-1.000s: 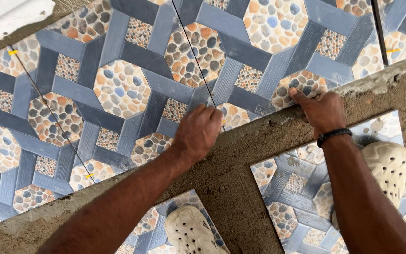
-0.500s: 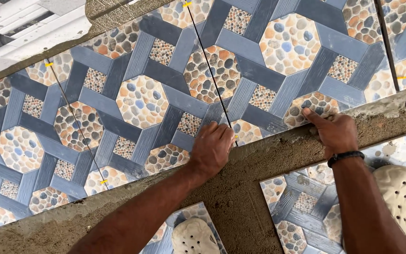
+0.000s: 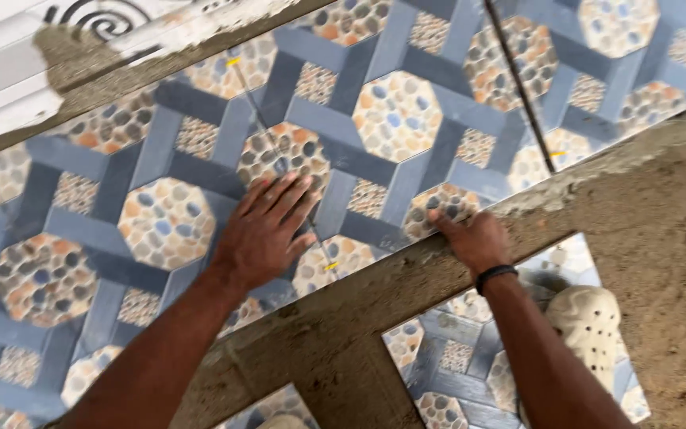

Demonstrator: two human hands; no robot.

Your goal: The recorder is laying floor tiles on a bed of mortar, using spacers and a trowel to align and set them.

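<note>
Near edge: cream perforated clog [image 3: 593,322] resting on a loose patterned tile [image 3: 446,361], set in grey mortar bed [image 3: 660,238].
Right hand [image 3: 476,238]: fingertips curled on laid tile's lower edge [image 3: 438,213], gripping nothing.
Left hand [image 3: 267,230]: moved up from tile edge, now flat, fingers spread across the joint near yellow spacer [image 3: 330,266].
Laid tile [image 3: 375,119]: pebble-and-blue pattern, bedded; hands pressing, likely seating and aligning.
Far: white moulded border [image 3: 9,87].
</note>
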